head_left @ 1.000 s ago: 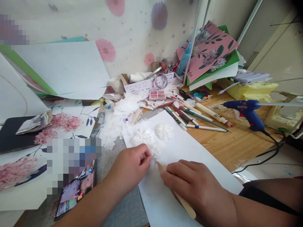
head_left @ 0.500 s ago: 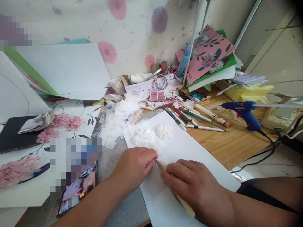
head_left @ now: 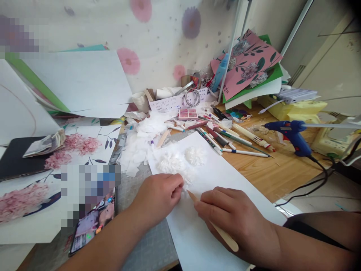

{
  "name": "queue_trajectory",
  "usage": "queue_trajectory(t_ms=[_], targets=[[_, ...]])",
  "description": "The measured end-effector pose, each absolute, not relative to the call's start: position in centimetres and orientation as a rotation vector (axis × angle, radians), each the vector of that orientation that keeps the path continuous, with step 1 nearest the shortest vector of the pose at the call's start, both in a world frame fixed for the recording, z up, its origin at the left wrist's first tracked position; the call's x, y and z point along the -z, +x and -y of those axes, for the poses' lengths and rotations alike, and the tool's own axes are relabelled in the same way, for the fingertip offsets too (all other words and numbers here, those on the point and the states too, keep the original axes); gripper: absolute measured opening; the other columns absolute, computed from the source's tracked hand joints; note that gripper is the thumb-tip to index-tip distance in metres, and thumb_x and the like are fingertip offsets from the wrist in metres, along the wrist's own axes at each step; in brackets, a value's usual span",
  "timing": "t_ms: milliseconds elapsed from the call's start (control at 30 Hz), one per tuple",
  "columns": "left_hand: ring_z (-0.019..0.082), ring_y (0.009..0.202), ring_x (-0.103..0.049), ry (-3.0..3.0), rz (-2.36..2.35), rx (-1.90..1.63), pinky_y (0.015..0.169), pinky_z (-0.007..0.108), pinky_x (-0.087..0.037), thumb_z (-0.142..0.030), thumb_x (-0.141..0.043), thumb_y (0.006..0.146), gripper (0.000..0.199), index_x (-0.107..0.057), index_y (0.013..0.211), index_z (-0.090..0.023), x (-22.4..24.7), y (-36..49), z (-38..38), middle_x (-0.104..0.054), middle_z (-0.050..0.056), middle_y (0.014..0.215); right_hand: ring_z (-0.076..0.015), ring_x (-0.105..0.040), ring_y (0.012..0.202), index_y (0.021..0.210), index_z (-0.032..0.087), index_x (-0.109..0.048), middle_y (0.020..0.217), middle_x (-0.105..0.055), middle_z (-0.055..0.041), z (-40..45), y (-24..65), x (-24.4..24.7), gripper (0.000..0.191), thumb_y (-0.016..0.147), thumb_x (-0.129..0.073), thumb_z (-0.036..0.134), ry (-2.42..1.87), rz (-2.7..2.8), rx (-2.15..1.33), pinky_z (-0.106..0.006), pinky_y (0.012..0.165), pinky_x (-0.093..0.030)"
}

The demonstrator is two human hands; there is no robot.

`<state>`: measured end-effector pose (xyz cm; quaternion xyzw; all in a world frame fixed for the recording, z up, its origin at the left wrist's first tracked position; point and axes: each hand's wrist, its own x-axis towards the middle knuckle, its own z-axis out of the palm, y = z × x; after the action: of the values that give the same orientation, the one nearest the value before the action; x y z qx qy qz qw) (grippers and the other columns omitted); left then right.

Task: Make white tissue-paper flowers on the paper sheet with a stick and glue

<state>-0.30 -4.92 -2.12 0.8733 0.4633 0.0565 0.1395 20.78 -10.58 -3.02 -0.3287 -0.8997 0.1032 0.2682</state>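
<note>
White fluffy paper clusters (head_left: 170, 162) lie on a white sheet (head_left: 208, 180) in front of me. My left hand (head_left: 160, 195) is closed at the lower edge of the nearest cluster, its fingertips pressed together; what they pinch is too small to make out. My right hand (head_left: 231, 218) holds a flat wooden stick (head_left: 225, 237) with a pointed tip. That tip is just right of my left fingers, a small gap apart, close above the sheet.
Torn white tissue (head_left: 135, 154) lies left of the sheet, pens (head_left: 245, 152) behind it. A blue glue gun (head_left: 295, 137) stands at the right. A lit phone (head_left: 94, 226) and flower pictures (head_left: 81, 145) are at the left.
My right hand and the stick have shifted slightly right, opening a gap from my left fingers. My left hand has drawn back a little to the left, with its fingers more curled.
</note>
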Motion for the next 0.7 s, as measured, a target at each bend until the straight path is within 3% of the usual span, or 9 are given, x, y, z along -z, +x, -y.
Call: queue_trajectory(t_ms=[167, 400, 600, 700], targets=[[0.011, 0.055, -0.046, 2.471, -1.418, -0.274, 0.054, 0.023, -0.028, -0.014, -0.046, 0.075, 0.009, -0.053, 0.073, -0.020, 1.6, -0.4, 5.1, -0.049, -0.004, 0.058, -0.0177, -0.050, 0.066, 0.098, 0.015, -0.062, 0.081, -0.060, -0.0053, 10.6, 20.5, 2.9, 0.023, 0.080, -0.048, 0.009, -0.904, 2.466, -0.270, -0.030, 0.055, -0.036], [0.012, 0.054, -0.048, 2.413, -1.326, -0.485, 0.054, 0.023, -0.031, -0.012, -0.045, 0.073, 0.013, -0.055, 0.072, -0.020, 1.0, -0.3, 5.7, -0.051, -0.003, 0.057, -0.0154, -0.059, 0.076, 0.102, 0.016, -0.058, 0.086, -0.063, -0.0057, 10.4, 22.1, 1.1, 0.020, 0.085, -0.050, 0.009, -0.818, 2.182, -0.161, -0.027, 0.066, -0.047], [0.014, 0.053, -0.049, 2.574, -1.199, -0.575, 0.052, 0.025, -0.030, -0.015, -0.048, 0.072, 0.009, -0.056, 0.072, -0.019, 1.5, 0.2, 6.8, -0.057, -0.001, 0.057, -0.0154, -0.056, 0.073, 0.081, 0.018, -0.057, 0.078, -0.058, -0.0036, 2.4, 21.6, -2.8, 0.022, 0.094, -0.039, 0.020, -0.892, 2.130, -0.266, -0.029, 0.067, -0.045], [0.013, 0.051, -0.047, 2.625, -1.195, -0.648, 0.050, 0.026, -0.028, -0.016, -0.048, 0.071, 0.007, -0.054, 0.069, -0.019, 1.7, 0.4, 7.2, -0.056, -0.001, 0.056, -0.0139, -0.056, 0.065, 0.090, 0.016, -0.061, 0.072, -0.058, -0.0020, -2.3, 17.8, -3.3, 0.029, 0.096, -0.034, 0.026, -1.118, 2.290, -0.392, -0.027, 0.063, -0.044]])
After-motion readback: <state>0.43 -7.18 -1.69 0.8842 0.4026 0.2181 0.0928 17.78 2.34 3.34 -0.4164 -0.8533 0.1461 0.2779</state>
